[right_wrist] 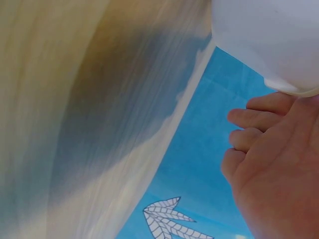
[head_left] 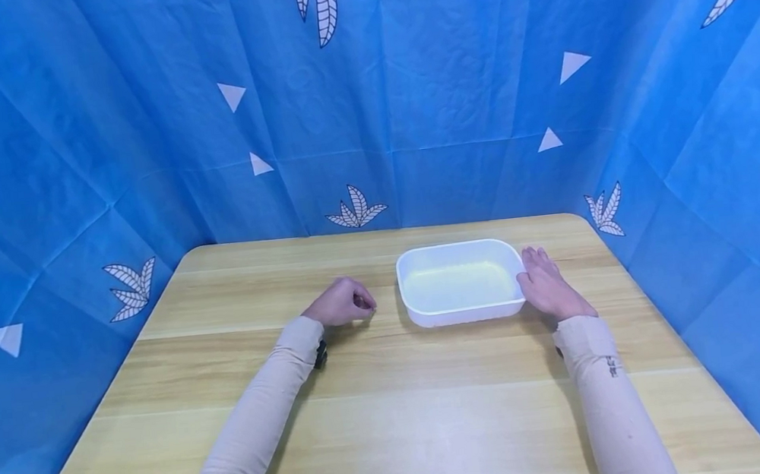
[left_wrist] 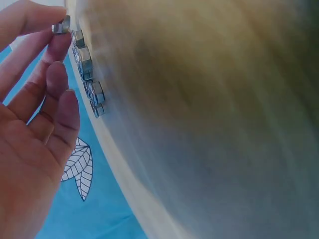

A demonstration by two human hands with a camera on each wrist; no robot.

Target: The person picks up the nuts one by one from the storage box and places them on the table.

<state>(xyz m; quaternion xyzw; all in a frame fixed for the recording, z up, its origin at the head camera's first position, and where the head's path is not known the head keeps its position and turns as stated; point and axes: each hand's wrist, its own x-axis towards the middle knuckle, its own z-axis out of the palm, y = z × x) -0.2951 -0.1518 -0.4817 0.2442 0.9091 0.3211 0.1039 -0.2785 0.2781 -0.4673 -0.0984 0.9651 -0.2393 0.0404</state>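
Note:
Between the thumb and fingertips of my left hand [head_left: 341, 302] I pinch a small silvery hex nut [left_wrist: 61, 26], seen in the left wrist view. Several more metal nuts [left_wrist: 84, 63] lie in a row on the table just beyond those fingertips; in the head view the hand hides them. To the right of that hand stands a white plastic tray [head_left: 463, 314], with bare bottom visible. My right hand [head_left: 550, 285] holds the tray's right rim, thumb at the edge and the other fingers along the outside. The right wrist view shows these fingers bent beside the tray's wall.
The wooden table [head_left: 399, 433] has rounded far corners. A blue curtain [head_left: 453, 70] with white leaf and triangle prints hangs behind it and along both sides. Both forearms, in light sleeves, reach in from the near edge.

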